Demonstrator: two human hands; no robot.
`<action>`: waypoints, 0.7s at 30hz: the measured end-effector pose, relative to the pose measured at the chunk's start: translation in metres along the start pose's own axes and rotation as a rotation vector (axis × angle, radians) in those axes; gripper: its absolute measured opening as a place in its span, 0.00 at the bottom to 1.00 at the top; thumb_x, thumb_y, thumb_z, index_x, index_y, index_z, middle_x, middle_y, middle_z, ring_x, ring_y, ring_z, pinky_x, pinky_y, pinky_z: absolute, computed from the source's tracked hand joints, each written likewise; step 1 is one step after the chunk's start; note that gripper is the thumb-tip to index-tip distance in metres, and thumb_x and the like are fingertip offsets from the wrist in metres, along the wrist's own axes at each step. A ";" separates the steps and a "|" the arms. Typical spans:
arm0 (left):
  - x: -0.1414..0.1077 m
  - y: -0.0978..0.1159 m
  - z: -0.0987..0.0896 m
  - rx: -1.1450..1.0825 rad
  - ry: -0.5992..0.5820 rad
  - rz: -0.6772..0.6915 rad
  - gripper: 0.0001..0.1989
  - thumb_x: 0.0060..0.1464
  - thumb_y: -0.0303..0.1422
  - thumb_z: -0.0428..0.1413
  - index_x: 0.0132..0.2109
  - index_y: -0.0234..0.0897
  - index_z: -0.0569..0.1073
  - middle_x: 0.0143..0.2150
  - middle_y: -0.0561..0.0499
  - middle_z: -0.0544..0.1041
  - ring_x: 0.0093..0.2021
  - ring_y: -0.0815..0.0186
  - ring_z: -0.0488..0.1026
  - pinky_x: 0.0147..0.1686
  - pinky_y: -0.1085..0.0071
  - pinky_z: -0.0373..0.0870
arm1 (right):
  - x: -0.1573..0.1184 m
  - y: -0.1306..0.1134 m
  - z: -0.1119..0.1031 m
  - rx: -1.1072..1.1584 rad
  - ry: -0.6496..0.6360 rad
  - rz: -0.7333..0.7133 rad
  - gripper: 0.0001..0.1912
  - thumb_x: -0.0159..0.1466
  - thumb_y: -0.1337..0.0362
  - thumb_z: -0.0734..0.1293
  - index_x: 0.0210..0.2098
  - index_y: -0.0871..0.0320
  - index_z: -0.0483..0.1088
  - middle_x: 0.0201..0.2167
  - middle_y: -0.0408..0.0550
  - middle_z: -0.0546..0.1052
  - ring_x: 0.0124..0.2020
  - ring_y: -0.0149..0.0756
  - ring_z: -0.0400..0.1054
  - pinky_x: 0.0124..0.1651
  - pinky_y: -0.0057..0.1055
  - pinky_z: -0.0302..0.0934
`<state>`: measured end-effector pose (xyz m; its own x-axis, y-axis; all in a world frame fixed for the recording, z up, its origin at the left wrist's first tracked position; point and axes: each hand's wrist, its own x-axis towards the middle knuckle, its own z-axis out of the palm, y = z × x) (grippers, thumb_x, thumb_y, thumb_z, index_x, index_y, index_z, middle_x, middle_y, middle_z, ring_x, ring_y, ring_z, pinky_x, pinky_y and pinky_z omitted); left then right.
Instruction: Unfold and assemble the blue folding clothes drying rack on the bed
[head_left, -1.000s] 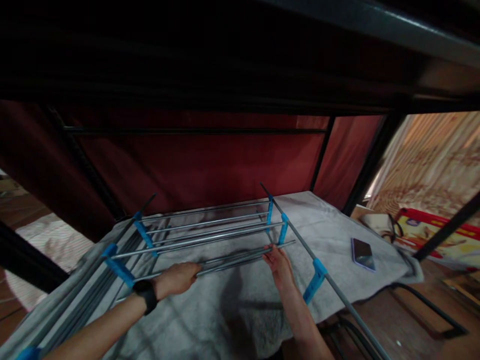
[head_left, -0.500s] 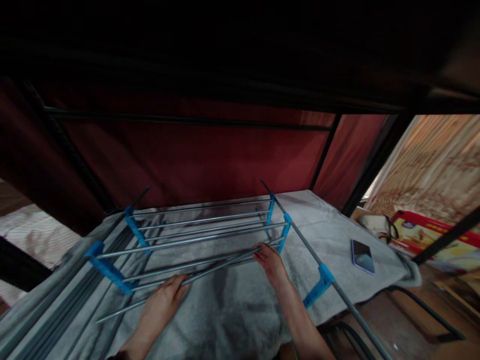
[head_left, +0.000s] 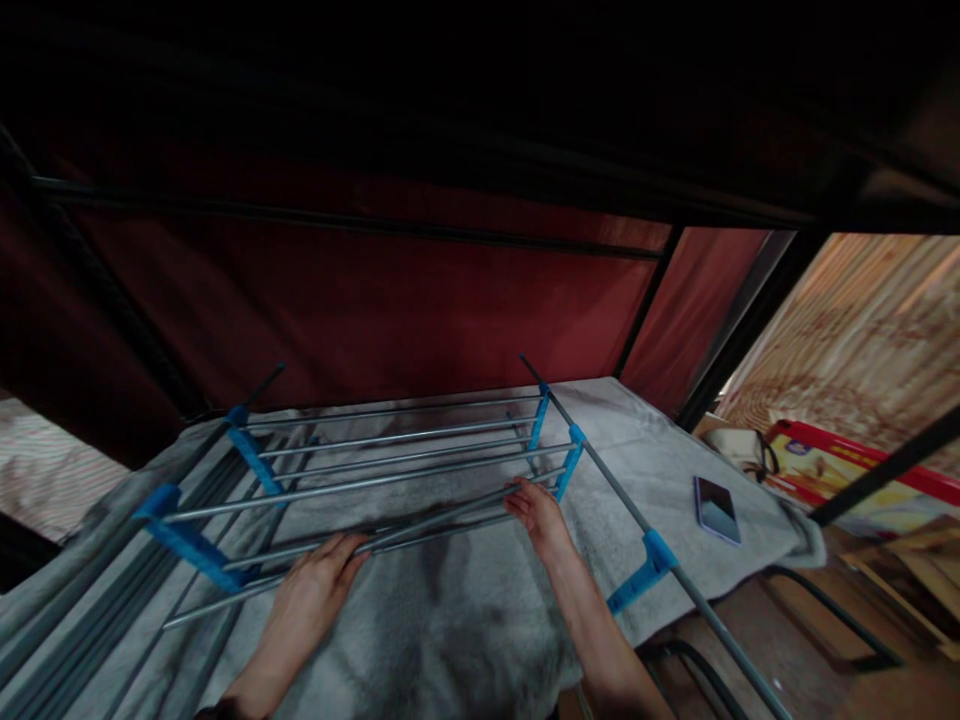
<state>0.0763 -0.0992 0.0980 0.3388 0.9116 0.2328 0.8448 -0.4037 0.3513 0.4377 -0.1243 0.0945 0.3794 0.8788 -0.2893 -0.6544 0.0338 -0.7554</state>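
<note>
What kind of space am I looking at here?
Probably a bedroom or dorm, on the lower level of a bunk bed, though I can't be sure. A grey blanket covers the surface, a black metal frame stands around it, and dark red cloth hangs behind.

"How's the light at your end?"
"Dim. The top of my view sinks to near black, and the red cloth [head_left: 420, 310] looks murky. I get the brightest patch at right, on the patterned brown cloth [head_left: 862, 330]."
"Shadows, glare?"
"I see soft shadows on the grey blanket [head_left: 450, 640], thin glints along the metal rods [head_left: 375, 482], a pale reflection on the phone [head_left: 718, 510]."
"And sharpness?"
"Slightly soft for me, with shapes stretched toward the edges."
</note>
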 end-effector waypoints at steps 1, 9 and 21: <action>0.001 -0.001 0.000 0.003 0.013 0.010 0.21 0.65 0.42 0.45 0.51 0.41 0.79 0.50 0.44 0.83 0.48 0.53 0.81 0.53 0.55 0.75 | 0.001 0.000 0.000 -0.005 -0.003 0.011 0.21 0.45 0.54 0.82 0.33 0.57 0.76 0.27 0.45 0.80 0.30 0.36 0.76 0.38 0.34 0.74; 0.012 0.001 -0.011 0.020 0.080 0.130 0.25 0.67 0.49 0.44 0.51 0.42 0.80 0.47 0.44 0.83 0.47 0.52 0.80 0.50 0.56 0.74 | 0.002 -0.007 0.001 -0.053 0.014 0.019 0.19 0.48 0.55 0.80 0.34 0.57 0.76 0.25 0.44 0.79 0.31 0.37 0.76 0.35 0.32 0.72; 0.027 0.015 -0.032 0.150 0.240 0.285 0.25 0.71 0.48 0.42 0.48 0.39 0.80 0.42 0.45 0.82 0.41 0.56 0.79 0.43 0.61 0.70 | -0.006 -0.012 -0.044 -0.581 0.325 -0.448 0.19 0.58 0.50 0.67 0.44 0.54 0.71 0.39 0.49 0.78 0.38 0.41 0.72 0.42 0.38 0.68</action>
<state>0.0850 -0.0830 0.1386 0.4765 0.7137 0.5134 0.7884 -0.6053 0.1096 0.4722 -0.1508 0.0797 0.7553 0.6549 0.0251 0.0166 0.0191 -0.9997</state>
